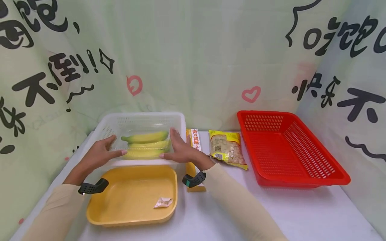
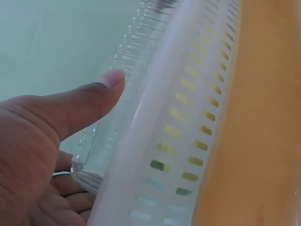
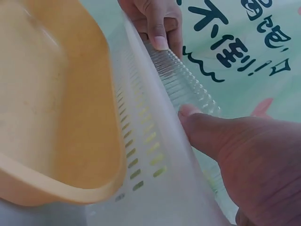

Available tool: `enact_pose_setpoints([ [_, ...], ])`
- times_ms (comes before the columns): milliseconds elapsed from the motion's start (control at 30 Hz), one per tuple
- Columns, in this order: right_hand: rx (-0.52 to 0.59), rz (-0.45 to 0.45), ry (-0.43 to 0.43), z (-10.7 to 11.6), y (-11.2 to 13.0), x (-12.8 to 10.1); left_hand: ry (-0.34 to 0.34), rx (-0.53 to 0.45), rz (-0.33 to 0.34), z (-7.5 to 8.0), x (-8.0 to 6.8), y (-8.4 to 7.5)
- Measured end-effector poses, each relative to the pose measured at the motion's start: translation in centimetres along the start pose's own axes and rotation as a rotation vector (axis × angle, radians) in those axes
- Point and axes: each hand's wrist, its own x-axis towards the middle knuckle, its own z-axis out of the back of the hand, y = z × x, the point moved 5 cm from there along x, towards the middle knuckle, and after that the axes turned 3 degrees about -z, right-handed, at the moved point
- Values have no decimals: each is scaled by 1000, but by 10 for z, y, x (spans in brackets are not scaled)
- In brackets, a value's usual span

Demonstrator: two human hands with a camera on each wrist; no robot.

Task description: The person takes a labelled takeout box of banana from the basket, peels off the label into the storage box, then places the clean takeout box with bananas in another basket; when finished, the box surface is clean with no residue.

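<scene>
A clear plastic box (image 3: 181, 77) with ribbed sides is held level at the rim of the white slotted basket (image 1: 181, 122). My left hand (image 1: 101, 150) grips its left end, thumb along the near side and fingers curled beneath, as the left wrist view shows. At the other end my right hand (image 1: 184, 147) holds it, thumb on the near side. Yellow banana-like pieces with green tips (image 1: 146, 137) show through the clear plastic. In the left wrist view, yellow also shows through the basket's slots, below the box.
In front of the basket stands a yellow tub (image 1: 132, 197) with a small wrapped packet (image 1: 163, 202) inside. Right of it lie a long yellow-and-white carton (image 1: 195, 140) and a bag of brown food (image 1: 227, 147). A red basket (image 1: 289, 150) stands farther right. A printed curtain closes the back.
</scene>
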Motion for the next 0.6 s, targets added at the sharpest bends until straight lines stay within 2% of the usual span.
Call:
enact_pose_setpoints([
  [100,28,-2,-18,2,-1,0,7,52,0,0,5,-2],
  [233,138,-7,-60,6,-6,0,6,75,-16,1,10,-5],
  [400,243,-23,-109,10,-16,-4,2,40,-11,1,9,-6],
  [600,230,-74,-212,25,-30,-16,-3,-26,-60,-1,10,-19],
])
